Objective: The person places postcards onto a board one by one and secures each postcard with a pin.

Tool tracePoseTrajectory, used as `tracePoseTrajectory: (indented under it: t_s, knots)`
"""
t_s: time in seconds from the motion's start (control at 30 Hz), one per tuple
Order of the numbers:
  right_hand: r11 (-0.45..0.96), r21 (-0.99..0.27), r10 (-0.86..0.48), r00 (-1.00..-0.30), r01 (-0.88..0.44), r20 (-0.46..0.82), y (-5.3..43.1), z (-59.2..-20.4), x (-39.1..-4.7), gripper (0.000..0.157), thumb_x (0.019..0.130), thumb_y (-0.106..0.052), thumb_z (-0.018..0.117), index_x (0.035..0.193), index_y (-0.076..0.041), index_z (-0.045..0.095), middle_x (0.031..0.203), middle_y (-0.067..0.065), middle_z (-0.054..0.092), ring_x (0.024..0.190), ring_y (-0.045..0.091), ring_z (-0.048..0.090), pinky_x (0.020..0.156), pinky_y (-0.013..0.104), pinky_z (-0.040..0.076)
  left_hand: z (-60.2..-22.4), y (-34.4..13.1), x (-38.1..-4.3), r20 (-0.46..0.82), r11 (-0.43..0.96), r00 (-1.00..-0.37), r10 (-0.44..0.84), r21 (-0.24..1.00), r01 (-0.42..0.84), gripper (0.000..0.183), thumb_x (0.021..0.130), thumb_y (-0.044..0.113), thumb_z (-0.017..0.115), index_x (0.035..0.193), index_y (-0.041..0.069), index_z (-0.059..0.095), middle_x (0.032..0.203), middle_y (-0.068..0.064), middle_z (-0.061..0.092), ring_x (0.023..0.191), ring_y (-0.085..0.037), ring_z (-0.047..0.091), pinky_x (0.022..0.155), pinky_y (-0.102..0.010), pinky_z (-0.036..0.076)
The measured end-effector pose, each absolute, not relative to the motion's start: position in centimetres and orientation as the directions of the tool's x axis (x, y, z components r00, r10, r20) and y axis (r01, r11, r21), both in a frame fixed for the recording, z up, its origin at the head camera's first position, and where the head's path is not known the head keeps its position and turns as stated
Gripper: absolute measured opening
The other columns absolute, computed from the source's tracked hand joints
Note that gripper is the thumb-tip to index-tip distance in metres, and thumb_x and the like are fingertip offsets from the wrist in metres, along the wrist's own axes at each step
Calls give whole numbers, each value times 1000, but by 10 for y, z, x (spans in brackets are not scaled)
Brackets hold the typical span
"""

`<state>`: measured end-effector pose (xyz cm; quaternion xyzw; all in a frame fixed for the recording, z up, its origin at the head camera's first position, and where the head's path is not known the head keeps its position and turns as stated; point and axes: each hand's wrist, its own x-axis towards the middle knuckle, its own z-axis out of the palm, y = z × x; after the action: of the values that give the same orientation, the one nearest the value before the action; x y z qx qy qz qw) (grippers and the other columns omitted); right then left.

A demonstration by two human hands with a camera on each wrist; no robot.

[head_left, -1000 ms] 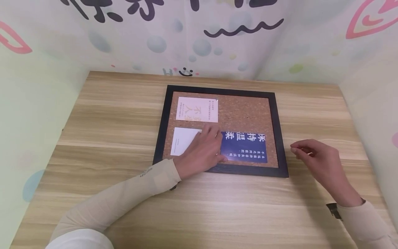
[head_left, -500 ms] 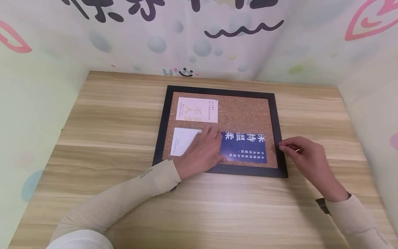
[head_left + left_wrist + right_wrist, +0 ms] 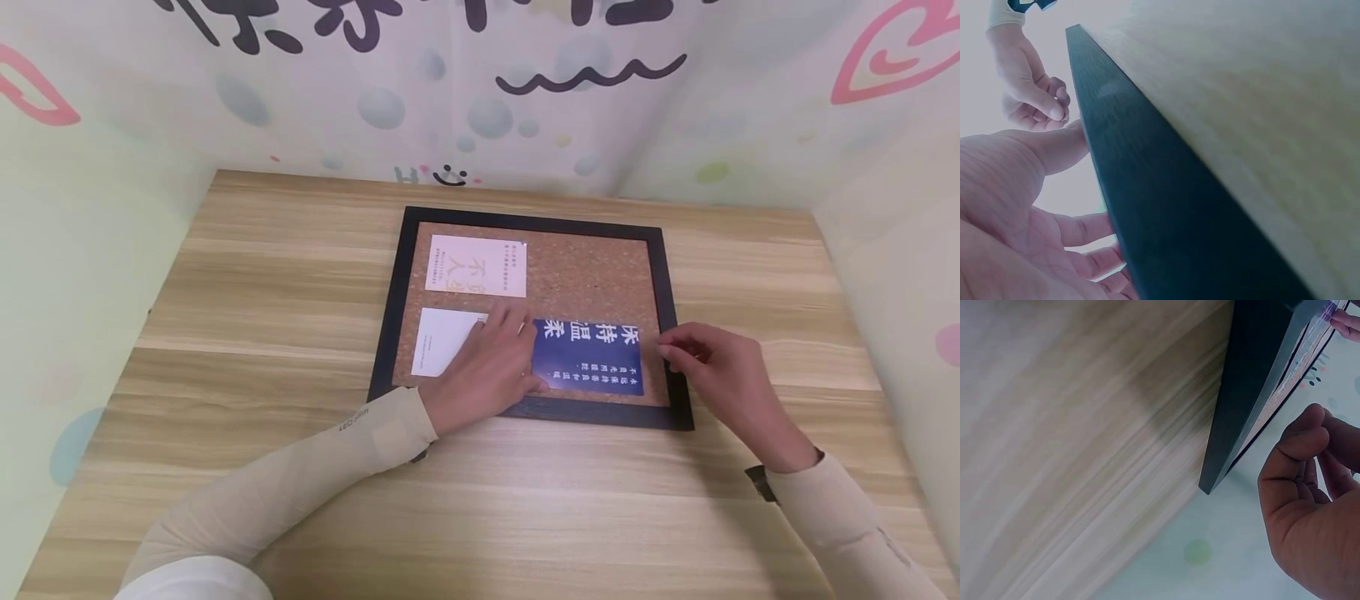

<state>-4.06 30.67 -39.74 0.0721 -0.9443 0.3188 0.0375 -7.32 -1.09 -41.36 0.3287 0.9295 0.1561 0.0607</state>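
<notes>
A black-framed cork board (image 3: 588, 271) lies flat on the wooden table. My left hand (image 3: 483, 362) rests on its lower half with fingers spread, over the white card (image 3: 442, 342) and at the left edge of the blue card (image 3: 588, 358) with white characters. The hand hides where these cards meet. My right hand (image 3: 720, 375) hovers at the board's right frame side, close to the blue card's right edge. Its thumb and index tips (image 3: 1313, 428) press together; I cannot tell whether something tiny sits between them. Above lies a pink card (image 3: 476, 267), with a small bright dot at its upper right corner.
Bare cork shows at the board's upper right. The wooden table (image 3: 540, 508) extends around the board on all sides. Behind its far edge stands a printed wall covering (image 3: 480, 125) with bubbles and dark characters.
My right hand has moved left from beside the board to over its right frame side, fingertips still together. The left hand and the cards have stayed in place.
</notes>
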Motion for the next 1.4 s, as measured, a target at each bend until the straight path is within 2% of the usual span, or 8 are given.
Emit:
tracePoseTrajectory:
  t_s: [0.17, 0.4, 0.6, 0.83, 0.93, 1.1, 1.4]
  knots:
    - [789, -599, -113, -991, -136, 77, 302, -397, -46, 9, 99, 3, 80, 105, -3, 81, 96, 13, 80, 76, 18, 65, 64, 13, 51, -413, -11, -73, -14, 734, -775, 632, 332, 593, 69, 94, 44, 89, 135, -7, 70, 133, -12, 54, 121, -26, 41, 75, -31, 47]
    - [774, -617, -131, -989, -142, 63, 298, -400, -55, 7, 100, 2, 79, 104, -2, 81, 97, 14, 80, 77, 18, 66, 65, 13, 52, -413, -12, -72, -14, 725, -769, 639, 343, 597, 69, 95, 43, 88, 136, -9, 68, 130, -12, 54, 117, -26, 40, 74, -30, 44]
    - [766, -626, -137, -988, -149, 68, 298, -403, -60, 7, 102, 3, 76, 103, -2, 80, 89, 12, 77, 73, 20, 66, 61, 16, 53, -413, -12, -72, -6, 726, -768, 641, 330, 603, 70, 94, 44, 89, 135, -9, 69, 127, -12, 54, 117, -26, 41, 74, -31, 45]
    - [761, -632, -148, -987, -149, 56, 299, -404, -67, 5, 103, 0, 76, 104, 0, 80, 85, 10, 73, 70, 15, 60, 59, 18, 48, -414, -12, -73, 2, 732, -771, 637, 313, 606, 71, 93, 47, 89, 133, -8, 70, 125, -11, 53, 117, -26, 41, 71, -30, 45]
    - [767, -626, -148, -988, -140, 40, 299, -405, -69, 4, 103, -1, 77, 103, 0, 81, 88, 11, 75, 73, 14, 59, 60, 17, 47, -415, -12, -74, 3, 728, -767, 641, 314, 610, 71, 93, 48, 89, 132, -8, 70, 125, -11, 52, 116, -26, 41, 70, -29, 45]
    - [782, -612, -138, -990, -119, 15, 294, -407, -74, 4, 102, 0, 77, 102, 1, 80, 96, 15, 79, 81, 20, 63, 64, 16, 50, -415, -12, -75, -7, 723, -762, 647, 323, 611, 71, 94, 47, 89, 134, -9, 69, 128, -12, 53, 118, -27, 40, 71, -30, 45]
    - [795, -601, -119, -993, -82, -21, 288, -407, -78, 5, 103, 0, 76, 102, 3, 80, 97, 17, 78, 83, 28, 63, 63, 18, 50, -415, -13, -76, -22, 726, -763, 646, 325, 606, 72, 94, 46, 88, 137, -8, 68, 131, -12, 52, 121, -27, 40, 72, -30, 46]
